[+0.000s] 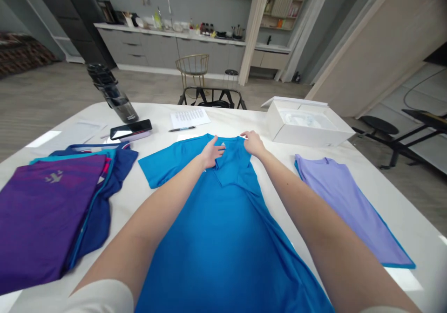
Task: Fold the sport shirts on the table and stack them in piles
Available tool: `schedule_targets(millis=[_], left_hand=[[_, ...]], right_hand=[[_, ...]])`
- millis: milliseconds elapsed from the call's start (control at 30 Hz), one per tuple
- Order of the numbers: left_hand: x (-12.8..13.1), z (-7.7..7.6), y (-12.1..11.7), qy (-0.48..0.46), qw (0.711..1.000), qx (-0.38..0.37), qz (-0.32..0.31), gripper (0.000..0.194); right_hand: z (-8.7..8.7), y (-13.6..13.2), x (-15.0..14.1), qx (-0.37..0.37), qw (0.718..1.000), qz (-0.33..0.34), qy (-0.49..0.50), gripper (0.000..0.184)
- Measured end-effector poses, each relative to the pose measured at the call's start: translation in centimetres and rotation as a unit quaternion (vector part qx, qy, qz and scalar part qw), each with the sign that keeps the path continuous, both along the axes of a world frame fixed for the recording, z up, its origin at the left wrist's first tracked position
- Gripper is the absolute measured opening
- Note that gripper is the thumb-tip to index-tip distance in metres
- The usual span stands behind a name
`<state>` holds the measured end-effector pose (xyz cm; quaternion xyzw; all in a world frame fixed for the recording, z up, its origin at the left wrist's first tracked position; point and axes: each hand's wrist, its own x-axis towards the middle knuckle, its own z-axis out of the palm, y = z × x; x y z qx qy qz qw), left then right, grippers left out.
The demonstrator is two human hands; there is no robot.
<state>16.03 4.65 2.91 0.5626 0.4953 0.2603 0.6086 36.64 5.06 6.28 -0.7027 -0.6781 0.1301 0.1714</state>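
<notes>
A blue T-shirt [223, 229] lies spread on the white table in front of me, collar at the far end. Its left sleeve [164, 164] is stretched out flat, while the right side is folded inward with creases running down it. My left hand [212, 153] is at the collar, fingers extended and apart, thumb up. At the shirt's right shoulder is my right hand [253, 143], its fingers bent and closed on the edge of the fabric.
Folded shirts, a purple one [52, 210] on top, are stacked at left. A folded lilac shirt [349, 206] lies right, below a white box [309, 123]. Behind are a phone [131, 129], a dark bottle [115, 96], a pen [182, 128] and a printed sheet [190, 117].
</notes>
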Motion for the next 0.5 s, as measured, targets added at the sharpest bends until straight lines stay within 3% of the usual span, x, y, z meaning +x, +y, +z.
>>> schedule_targets(millis=[67,200,333,500], left_hand=[[-0.9,-0.7,-1.0,-0.022,0.999,-0.046,0.017,0.063],[0.3,-1.1,-2.2,0.141,0.985,0.051,0.081,0.048],[1.4,-0.3,-2.5,0.253,0.957,0.134,0.042,0.01],[0.5,0.8,-1.9,0.214,0.948,0.21,0.111,0.014]], right_hand=[[-2.1,0.1,1.5,-0.032,0.998,-0.018,-0.055,0.048],[-4.3,0.1,3.2,-0.059,0.995,-0.01,-0.076,0.043],[-4.6,0.3,3.4,-0.027,0.997,-0.003,-0.077,0.03],[-3.7,1.6,3.6,0.073,0.997,-0.014,-0.036,0.03]])
